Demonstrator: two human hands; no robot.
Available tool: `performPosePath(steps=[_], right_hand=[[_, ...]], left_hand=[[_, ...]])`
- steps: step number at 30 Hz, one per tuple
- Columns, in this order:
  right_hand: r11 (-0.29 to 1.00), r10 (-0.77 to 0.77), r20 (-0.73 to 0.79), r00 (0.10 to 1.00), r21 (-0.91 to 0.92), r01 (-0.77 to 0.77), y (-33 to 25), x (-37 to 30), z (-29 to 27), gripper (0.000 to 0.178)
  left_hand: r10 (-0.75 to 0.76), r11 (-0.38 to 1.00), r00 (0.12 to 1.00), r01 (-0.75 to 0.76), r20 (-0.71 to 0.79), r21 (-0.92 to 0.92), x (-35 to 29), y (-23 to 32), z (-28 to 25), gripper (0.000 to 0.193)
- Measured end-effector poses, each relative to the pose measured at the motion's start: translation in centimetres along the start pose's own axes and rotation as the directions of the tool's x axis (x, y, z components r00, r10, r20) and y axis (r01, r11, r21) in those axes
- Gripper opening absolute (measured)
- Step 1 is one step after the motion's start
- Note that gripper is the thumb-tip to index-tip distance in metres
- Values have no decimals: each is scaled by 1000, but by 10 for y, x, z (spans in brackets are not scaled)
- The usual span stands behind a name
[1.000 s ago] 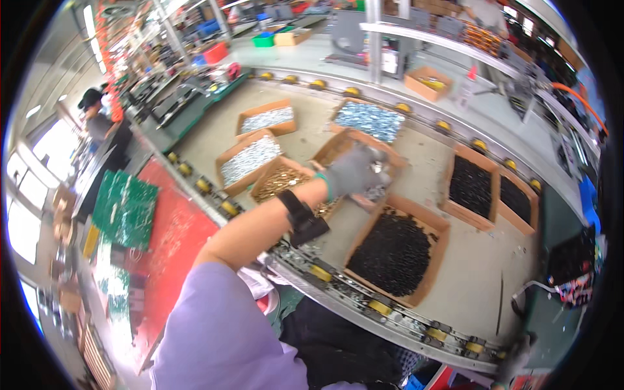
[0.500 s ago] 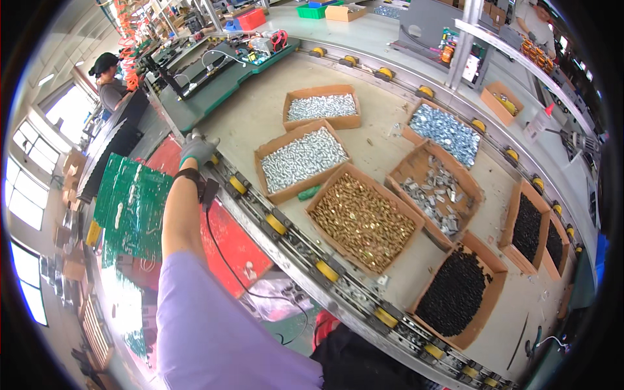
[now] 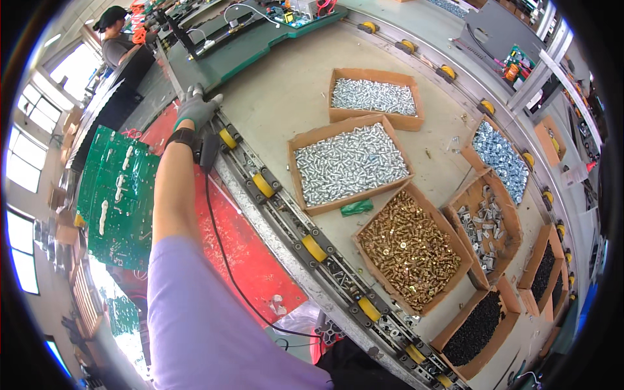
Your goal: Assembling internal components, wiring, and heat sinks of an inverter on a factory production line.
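My left hand point(image 3: 197, 108), in a grey glove, reaches to the far left with its fingers spread and nothing visibly held. It lies by the end of the roller rail point(image 3: 262, 186), close to the near edge of a green work board point(image 3: 260, 53); whether it touches the board I cannot tell. A dark strap with a small black box and a cable circles that wrist. Out of the picture is my right hand. Green circuit boards point(image 3: 117, 201) stand left of my forearm, next to a red surface point(image 3: 244, 250).
Cardboard boxes of silver screws point(image 3: 351, 159), brass-coloured screws point(image 3: 413, 250), metal clips point(image 3: 484, 227) and black parts point(image 3: 471, 328) stand on the pale table between the rails. A green scrap point(image 3: 357, 207) lies among them. A co-worker point(image 3: 117, 39) is at the far left.
The view has shifted, so the boxes sit farther right and the silver-screw boxes look larger. My left hand remains near the green board, its fingers spread.
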State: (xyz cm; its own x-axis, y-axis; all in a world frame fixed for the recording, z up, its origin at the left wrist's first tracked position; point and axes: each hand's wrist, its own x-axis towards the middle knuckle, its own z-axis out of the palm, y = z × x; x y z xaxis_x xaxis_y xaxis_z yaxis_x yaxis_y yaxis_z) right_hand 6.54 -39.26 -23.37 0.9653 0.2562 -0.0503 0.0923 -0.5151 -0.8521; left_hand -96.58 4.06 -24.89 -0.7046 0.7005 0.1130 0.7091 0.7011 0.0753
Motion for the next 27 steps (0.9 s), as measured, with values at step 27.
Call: performPosePath(steps=[27], right_hand=[[526, -789, -12, 614, -530, 665, -35, -29, 30, 32]], left_hand=[[391, 901, 913, -405, 115, 153, -336, 158, -99, 54]])
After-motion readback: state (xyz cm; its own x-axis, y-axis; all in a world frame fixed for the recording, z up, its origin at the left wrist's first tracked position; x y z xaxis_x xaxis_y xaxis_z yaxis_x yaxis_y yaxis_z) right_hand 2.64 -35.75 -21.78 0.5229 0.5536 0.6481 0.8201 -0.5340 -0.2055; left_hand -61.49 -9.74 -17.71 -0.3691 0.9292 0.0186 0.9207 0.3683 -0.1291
